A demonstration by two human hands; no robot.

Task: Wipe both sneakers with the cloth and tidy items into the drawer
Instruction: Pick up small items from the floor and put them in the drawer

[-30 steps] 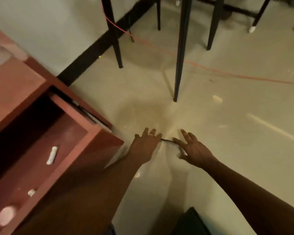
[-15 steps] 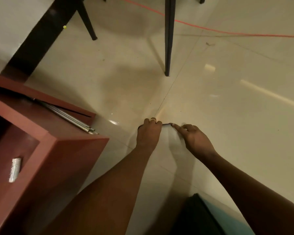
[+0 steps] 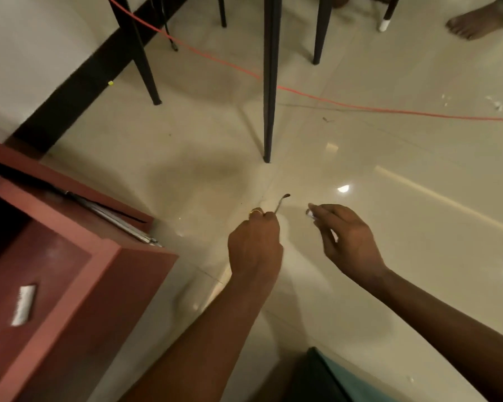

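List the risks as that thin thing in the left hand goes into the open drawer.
1. The left hand pinches the thin dark item by one end only; it may slip onto the glossy floor, where it would be hard to spot.
2. The drawer has a raised front edge between the hand and its inside; the item could catch on it.
3. The orange cord crosses the floor ahead, a likely snag when the person rises.
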